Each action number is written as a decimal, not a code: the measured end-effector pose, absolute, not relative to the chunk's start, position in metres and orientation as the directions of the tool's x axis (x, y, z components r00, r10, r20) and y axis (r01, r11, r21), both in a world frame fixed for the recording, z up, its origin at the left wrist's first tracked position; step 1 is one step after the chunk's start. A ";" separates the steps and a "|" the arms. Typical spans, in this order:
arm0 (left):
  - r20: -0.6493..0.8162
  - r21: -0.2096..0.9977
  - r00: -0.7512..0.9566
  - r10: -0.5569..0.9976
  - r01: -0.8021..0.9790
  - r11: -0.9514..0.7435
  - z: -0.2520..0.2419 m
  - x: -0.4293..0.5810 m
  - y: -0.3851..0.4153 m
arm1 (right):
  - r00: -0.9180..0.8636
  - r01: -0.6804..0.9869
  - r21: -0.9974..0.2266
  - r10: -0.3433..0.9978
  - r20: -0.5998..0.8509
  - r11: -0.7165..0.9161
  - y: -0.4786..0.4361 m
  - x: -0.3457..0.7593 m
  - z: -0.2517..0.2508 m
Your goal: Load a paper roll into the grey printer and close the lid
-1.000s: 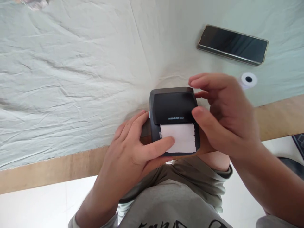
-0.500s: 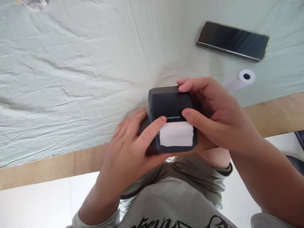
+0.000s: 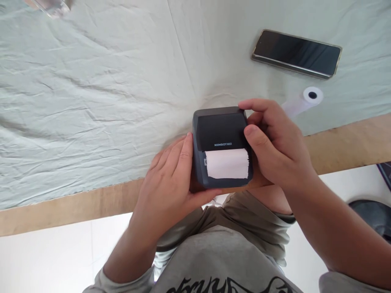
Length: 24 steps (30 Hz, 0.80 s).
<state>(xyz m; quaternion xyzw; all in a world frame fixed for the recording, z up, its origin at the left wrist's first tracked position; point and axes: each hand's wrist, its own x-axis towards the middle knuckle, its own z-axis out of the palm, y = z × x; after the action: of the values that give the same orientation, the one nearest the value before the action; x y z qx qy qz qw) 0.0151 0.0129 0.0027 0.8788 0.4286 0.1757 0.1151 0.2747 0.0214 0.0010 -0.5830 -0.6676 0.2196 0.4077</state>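
A dark label printer marked NIIMBOT sits near the table's front edge, between both hands. A torn-edged strip of white paper comes out of its slot and lies over the lower part. My left hand presses along the printer's left side, fingers together and thumb at the near edge. My right hand grips the right side, its index finger at the far right corner and its thumb on the right edge of the top.
A phone lies on the pale cloth at the back right. A white paper roll stands beyond my right hand. Something clear and shiny shows at the top left. Bare wood forms the front edge.
My left fingers have come off the printer's top to its left side. My right thumb has shifted right, uncovering the printed name. The printer appears slightly further from my body.
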 end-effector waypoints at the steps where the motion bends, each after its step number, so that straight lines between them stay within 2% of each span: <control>1: 0.202 0.355 0.570 0.796 0.715 -0.602 0.003 0.015 0.013 | 0.004 0.595 -0.773 0.960 0.280 0.223 0.022 0.275 0.000; 7: 0.175 0.397 0.526 0.832 0.736 -0.548 0.002 0.016 0.014 | 0.027 0.580 -0.791 0.965 0.259 0.196 0.024 0.274 -0.002; 15: 0.165 0.462 0.511 0.843 0.715 -0.524 0.002 0.016 0.016 | -0.029 0.550 -0.825 0.990 0.136 0.129 0.021 0.275 0.005; 19: 0.199 0.440 0.512 0.836 0.715 -0.543 0.005 0.016 0.017 | -0.084 0.612 -0.773 0.986 0.144 0.165 0.019 0.276 0.005; 24: 0.238 0.394 0.520 0.820 0.720 -0.571 0.005 0.017 0.017 | -0.148 0.642 -0.749 0.985 0.088 0.163 0.018 0.276 0.001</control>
<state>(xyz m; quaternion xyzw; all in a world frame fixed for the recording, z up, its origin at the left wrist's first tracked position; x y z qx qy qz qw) 0.0173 0.0167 0.0048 0.8630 0.4460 0.2021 0.1239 0.2757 0.0176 0.0011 -0.5802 -0.7013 0.2863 0.2994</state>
